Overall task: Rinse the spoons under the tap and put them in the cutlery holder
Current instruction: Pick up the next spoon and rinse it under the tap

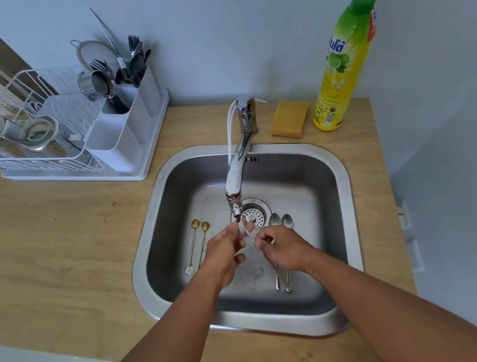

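Steel sink (342, 186), both hands (224, 250) (284, 247) under tap (235, 181), possibly holding clear spoon (248, 233)

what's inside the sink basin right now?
In the sink: two gold spoons lying left, two silver spoons right, the drain strainer under the tap. Both hands rub a spoon under the stream; they cover part of the floor and handles.

Two gold spoons (198, 246) left and two silver spoons (282, 250) right on sink floor; white cutlery holder (128, 128) full.
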The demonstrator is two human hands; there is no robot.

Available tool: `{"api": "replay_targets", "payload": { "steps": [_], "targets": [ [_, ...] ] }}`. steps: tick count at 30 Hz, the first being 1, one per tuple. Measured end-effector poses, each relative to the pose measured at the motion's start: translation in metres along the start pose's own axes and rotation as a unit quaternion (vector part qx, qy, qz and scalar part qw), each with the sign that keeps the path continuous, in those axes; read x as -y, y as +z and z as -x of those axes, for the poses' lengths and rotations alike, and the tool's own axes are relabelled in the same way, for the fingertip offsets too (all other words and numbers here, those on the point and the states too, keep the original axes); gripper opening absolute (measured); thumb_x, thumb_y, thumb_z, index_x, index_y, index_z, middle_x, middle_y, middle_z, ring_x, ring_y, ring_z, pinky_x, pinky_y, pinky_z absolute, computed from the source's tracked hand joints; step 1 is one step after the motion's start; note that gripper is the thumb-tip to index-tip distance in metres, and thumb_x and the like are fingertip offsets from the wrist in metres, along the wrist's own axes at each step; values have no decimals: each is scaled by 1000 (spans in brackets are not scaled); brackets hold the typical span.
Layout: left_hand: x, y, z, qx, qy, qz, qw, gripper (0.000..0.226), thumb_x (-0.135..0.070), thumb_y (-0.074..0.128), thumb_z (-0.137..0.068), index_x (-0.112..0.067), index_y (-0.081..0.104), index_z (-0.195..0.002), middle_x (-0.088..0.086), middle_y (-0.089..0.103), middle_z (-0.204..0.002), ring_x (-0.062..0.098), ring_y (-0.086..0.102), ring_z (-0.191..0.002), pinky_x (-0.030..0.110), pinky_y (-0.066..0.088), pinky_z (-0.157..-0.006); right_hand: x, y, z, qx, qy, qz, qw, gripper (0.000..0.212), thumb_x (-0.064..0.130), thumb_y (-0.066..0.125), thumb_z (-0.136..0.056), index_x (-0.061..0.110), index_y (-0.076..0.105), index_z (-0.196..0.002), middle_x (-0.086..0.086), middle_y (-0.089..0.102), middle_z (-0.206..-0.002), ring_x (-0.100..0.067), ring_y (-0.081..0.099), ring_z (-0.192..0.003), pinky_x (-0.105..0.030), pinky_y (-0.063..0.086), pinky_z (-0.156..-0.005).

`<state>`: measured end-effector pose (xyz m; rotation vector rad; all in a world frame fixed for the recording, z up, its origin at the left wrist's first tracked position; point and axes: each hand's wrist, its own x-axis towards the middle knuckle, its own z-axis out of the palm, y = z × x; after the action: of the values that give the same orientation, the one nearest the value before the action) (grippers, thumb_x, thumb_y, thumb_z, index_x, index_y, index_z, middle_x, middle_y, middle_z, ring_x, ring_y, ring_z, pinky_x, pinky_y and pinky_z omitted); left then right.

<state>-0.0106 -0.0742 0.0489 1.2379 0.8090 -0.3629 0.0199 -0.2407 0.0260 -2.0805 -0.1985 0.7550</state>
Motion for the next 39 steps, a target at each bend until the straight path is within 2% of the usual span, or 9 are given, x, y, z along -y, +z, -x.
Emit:
{"api": "replay_targets", "payload": {
  "steps": [6,12,17,21,25,28,32,36,39],
  "targets": [
    [5,-3,5,68,-58,62,994,32,-39,54,-106,-20,77,-119,-5,72,-114,6,49,-69,24,37,-57,5,-6,4,25,-16,-30,999,23,26,63,-100,22,64,-77,-1,69,-86,-13,59,-82,-36,50,-84],
    [1,3,4,43,-89,75,992,46,-65,56,-97,-25,79,-99,-10,67,-79,5,49,-59,23,35,-48,4,-8,9,48,-36,-50,997,27,29,62,-102,29,59,-74,14,57,-75,-6,51,-73,-27,42,-71],
    [-3,2,6,31,-100,16,994,44,-66,57,-94,-28,75,-82,-11,68,-79,5,47,-57,24,30,-49,4,-7,11,43,-51,1,998,22,31,61,-101,26,60,-79,12,59,-75,-6,51,-70,-31,44,-71],
    [-10,3,15,-64,-38,-114,991,39,-60,73,-86,-23,84,-81,-8,77,-86,11,53,-68,26,36,-54,4,-7,11,25,-33,68,997,16,37,58,-100,28,64,-88,13,66,-84,-12,61,-79,-39,51,-76],
    [-8,6,20,-93,55,-157,982,39,-59,75,-85,-22,82,-76,-17,76,-70,12,57,-71,26,44,-61,8,-4,12,22,-39,77,996,15,36,58,-100,32,63,-86,16,66,-85,-11,61,-82,-40,51,-79],
    [-11,5,18,-63,52,-141,987,30,-41,64,-101,-25,84,-85,-19,77,-76,11,53,-73,27,45,-70,10,-2,12,33,-40,18,999,26,27,59,-102,27,59,-76,13,57,-73,-9,51,-71,-37,48,-74],
    [-18,-5,15,31,28,-61,997,42,-38,45,-110,-27,84,-100,-4,81,-108,10,51,-70,25,38,-57,15,-10,14,94,3,-149,984,21,21,62,-103,20,66,-83,13,52,-65,-4,42,-60,-19,37,-58],
    [-18,-14,9,116,-24,30,992,40,-37,46,-109,-25,84,-107,-7,78,-102,5,51,-64,23,37,-55,21,-17,16,122,47,-205,970,18,26,63,-103,24,65,-85,8,57,-74,-7,43,-65,-23,33,-55],
    [-16,-14,7,104,-38,51,993,28,-35,60,-102,-21,84,-101,-9,73,-85,4,51,-62,22,36,-51,24,-14,16,134,51,-228,963,17,25,62,-103,22,65,-87,5,63,-83,-9,43,-67,-24,33,-57]
  ]
}}
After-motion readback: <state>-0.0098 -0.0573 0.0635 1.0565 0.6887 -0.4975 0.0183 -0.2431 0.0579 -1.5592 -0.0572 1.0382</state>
